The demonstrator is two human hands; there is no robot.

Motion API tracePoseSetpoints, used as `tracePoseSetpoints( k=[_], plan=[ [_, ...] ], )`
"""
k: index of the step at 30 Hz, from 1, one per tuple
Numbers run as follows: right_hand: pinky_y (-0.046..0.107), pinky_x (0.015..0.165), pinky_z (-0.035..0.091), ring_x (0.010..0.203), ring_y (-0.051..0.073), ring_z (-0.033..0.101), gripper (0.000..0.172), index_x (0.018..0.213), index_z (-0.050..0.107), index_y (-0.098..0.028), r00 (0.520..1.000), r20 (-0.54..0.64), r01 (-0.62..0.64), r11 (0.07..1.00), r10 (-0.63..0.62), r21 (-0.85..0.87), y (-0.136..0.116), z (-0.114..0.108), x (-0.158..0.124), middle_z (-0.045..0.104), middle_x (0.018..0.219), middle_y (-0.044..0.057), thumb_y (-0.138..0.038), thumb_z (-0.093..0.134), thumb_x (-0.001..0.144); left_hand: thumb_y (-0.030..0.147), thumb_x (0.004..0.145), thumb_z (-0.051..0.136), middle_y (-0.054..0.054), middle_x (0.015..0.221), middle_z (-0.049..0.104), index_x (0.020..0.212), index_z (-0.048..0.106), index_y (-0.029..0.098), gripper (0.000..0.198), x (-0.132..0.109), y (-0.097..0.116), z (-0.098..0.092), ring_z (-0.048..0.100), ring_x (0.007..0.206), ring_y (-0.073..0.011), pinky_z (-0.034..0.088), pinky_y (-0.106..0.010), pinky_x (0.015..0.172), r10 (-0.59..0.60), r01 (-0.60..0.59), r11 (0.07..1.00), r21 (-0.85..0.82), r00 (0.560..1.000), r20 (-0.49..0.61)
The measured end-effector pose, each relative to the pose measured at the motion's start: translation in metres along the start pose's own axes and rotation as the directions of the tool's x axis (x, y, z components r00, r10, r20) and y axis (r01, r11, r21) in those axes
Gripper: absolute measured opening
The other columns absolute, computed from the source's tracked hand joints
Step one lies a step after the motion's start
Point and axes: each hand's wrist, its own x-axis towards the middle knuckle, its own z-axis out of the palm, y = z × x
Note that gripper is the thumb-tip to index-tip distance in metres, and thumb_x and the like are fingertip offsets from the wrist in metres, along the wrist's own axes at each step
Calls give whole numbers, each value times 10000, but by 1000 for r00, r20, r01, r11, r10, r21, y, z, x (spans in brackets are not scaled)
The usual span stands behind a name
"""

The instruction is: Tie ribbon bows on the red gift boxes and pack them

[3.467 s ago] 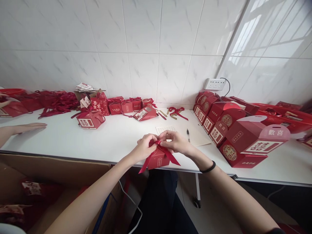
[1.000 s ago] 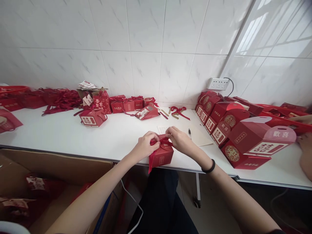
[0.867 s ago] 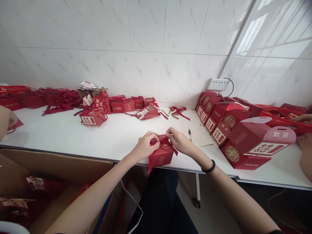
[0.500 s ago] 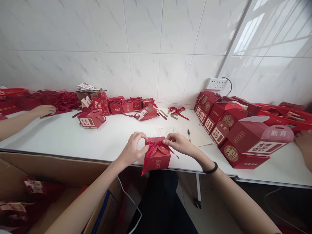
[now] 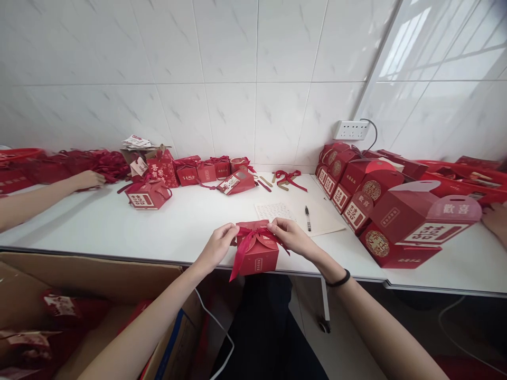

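Observation:
A red gift box (image 5: 259, 258) stands at the table's front edge, its top flaps folded over. Across its top runs a dark red ribbon (image 5: 242, 253) tied in a bow, one tail hanging down the front left. My left hand (image 5: 217, 244) pinches the bow's left loop between thumb and fingers. On the other side, my right hand (image 5: 291, 236) pinches the right loop. Both hands are at the height of the box top. A sheet with rows of writing (image 5: 275, 212) and a black pen (image 5: 308, 218) lie just behind the box.
Stacked red boxes (image 5: 356, 211) stand on the right, beside a red basket (image 5: 459, 174). Smaller boxes (image 5: 206, 171) line the wall. A co-worker's hand (image 5: 89, 179) touches ribbons at the left; another person's hand (image 5: 495, 219) shows far right. An open carton (image 5: 91, 264) sits below left.
My left fingers have closed in on the ribbon's left loop, and the bow is drawn out wider sideways. The co-worker's hand on the left has shifted right.

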Motion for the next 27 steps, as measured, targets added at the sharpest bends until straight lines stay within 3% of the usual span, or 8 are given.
tracePoseSetpoints(
  k=[6,13,16,22,24,27],
  plan=[
    [176,321,288,358,50,362,516,679,384,-196,1000,-1,-24,990,24,135,11,5,0,384,531,-76,-698,479,752,419,846,391,43,585,348,610,322,205,326,-6,0,7,376,565,-117,358,-243,557,40,-18,984,177,992,-122],
    [207,369,380,429,88,455,472,706,364,-209,1000,-12,2,975,0,222,15,12,-5,417,579,-63,-664,435,809,296,862,347,27,638,396,630,338,213,247,-10,-1,17,425,635,-137,380,-266,629,143,-70,941,330,969,-202],
    [228,370,394,434,108,483,443,725,358,-218,1000,-18,-9,976,13,216,16,13,-7,440,592,-56,-646,399,835,276,859,346,24,640,397,620,327,215,247,-11,-3,20,427,633,-137,381,-268,624,154,-76,945,319,962,-227],
    [233,390,396,432,122,511,341,723,381,-220,981,-181,33,986,-63,-165,14,5,-10,509,590,-37,-526,425,868,309,813,371,38,585,356,591,327,207,248,-10,-3,22,383,585,-125,337,-250,578,48,-7,983,186,975,-218],
    [223,386,404,439,120,539,322,741,413,-209,983,-168,43,983,-74,-181,12,1,-11,531,632,-27,-505,447,864,332,800,391,42,572,346,581,329,203,262,-9,-3,21,369,574,-120,324,-245,571,12,14,991,133,981,-195],
    [220,385,450,483,130,577,344,751,450,-190,998,-57,-21,998,18,-57,9,-6,-13,534,658,-13,-521,481,842,351,787,419,45,569,345,576,334,199,274,-7,-3,19,360,577,-116,312,-244,577,6,11,996,94,985,-174]
  ],
)
